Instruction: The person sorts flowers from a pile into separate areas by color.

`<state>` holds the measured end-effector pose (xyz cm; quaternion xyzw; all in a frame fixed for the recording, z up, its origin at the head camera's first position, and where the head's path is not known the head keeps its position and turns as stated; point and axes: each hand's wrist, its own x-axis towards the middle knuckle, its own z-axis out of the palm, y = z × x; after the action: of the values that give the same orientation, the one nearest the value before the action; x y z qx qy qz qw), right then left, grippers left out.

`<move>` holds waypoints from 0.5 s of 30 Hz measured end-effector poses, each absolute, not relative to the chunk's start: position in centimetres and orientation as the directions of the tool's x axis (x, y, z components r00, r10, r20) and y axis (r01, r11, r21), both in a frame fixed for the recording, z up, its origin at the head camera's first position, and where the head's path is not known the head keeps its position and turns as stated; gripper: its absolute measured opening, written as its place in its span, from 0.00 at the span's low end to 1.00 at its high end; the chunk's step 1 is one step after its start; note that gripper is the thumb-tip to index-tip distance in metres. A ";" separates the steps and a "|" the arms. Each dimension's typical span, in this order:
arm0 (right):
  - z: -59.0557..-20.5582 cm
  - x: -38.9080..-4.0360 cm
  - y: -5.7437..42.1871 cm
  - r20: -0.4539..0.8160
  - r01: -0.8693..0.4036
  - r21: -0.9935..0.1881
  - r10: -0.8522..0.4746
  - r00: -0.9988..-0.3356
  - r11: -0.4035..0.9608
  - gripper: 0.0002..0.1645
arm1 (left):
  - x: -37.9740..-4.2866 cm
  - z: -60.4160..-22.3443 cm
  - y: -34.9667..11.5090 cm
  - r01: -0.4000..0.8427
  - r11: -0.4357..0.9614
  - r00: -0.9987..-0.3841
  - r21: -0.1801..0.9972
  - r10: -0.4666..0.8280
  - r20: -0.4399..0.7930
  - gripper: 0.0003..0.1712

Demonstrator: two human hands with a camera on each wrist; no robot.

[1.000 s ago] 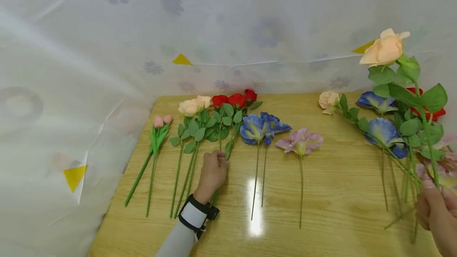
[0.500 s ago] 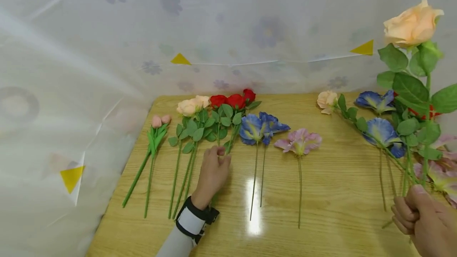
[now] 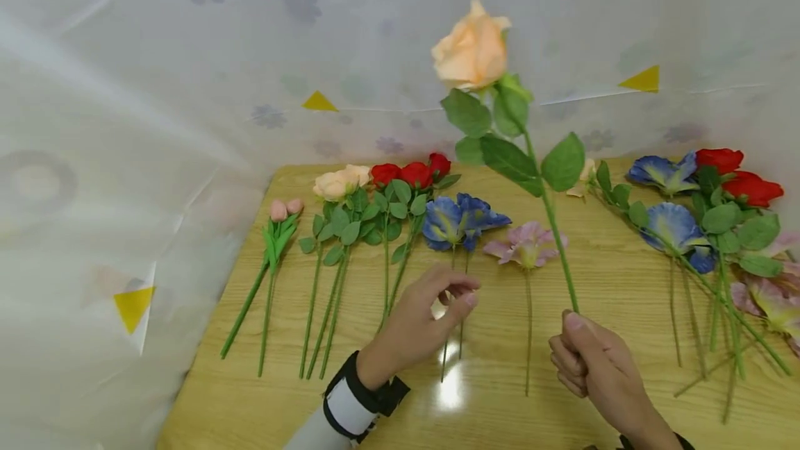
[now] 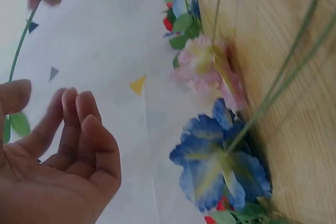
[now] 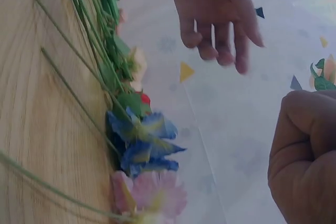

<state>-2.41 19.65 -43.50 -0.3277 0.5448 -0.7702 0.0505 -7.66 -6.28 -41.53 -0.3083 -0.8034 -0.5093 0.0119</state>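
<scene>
The person's right hand [image 3: 596, 367] is gripping the stem of a peach rose [image 3: 471, 54], which is leaning leftward, its bloom raised above the wooden table [image 3: 487, 422]. The left hand [image 3: 421, 318] is hovering over the stems of two blue flowers [image 3: 444, 224], fingers loosely bent, thumb apart. Farther back, red roses [image 3: 415, 174] are lying near a flower-patterned sheet [image 3: 375, 40].

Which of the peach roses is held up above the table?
The peach rose in the right hand; the other peach roses lie on the table.
</scene>
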 end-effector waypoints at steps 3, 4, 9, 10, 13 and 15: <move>-43.2 -2.6 18.1 0.422 -0.305 -0.901 -0.455 -0.784 -0.310 0.27 | -7.2 -41.0 -5.3 0.609 0.272 -0.735 0.745 0.547 0.402 0.17; -43.0 -2.6 17.6 0.417 -0.315 -0.906 -0.456 -0.787 -0.284 0.27 | -6.9 -40.8 -4.9 0.632 0.263 -0.716 0.729 0.558 0.419 0.19; -42.3 -2.6 15.7 0.374 -0.321 -0.927 -0.457 -0.807 -0.191 0.25 | -6.1 -39.2 -3.1 0.694 0.178 -0.655 0.698 0.559 0.508 0.23; -42.3 -2.6 15.4 0.367 -0.314 -0.930 -0.461 -0.808 -0.190 0.25 | -6.0 -38.9 -2.8 0.689 0.156 -0.654 0.707 0.552 0.516 0.22; -42.4 -2.4 14.3 0.389 -0.323 -0.921 -0.470 -0.793 -0.217 0.25 | -5.7 -38.5 -2.2 0.656 0.113 -0.678 0.747 0.523 0.516 0.16; -42.6 -2.3 13.7 0.390 -0.329 -0.921 -0.470 -0.792 -0.210 0.24 | -5.5 -38.5 -2.0 0.617 0.098 -0.708 0.781 0.503 0.496 0.13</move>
<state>-2.26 13.74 -42.60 -0.3189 0.6264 -0.7095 0.0499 -5.50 -2.01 -38.49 -0.3788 -0.7392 -0.5545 0.0514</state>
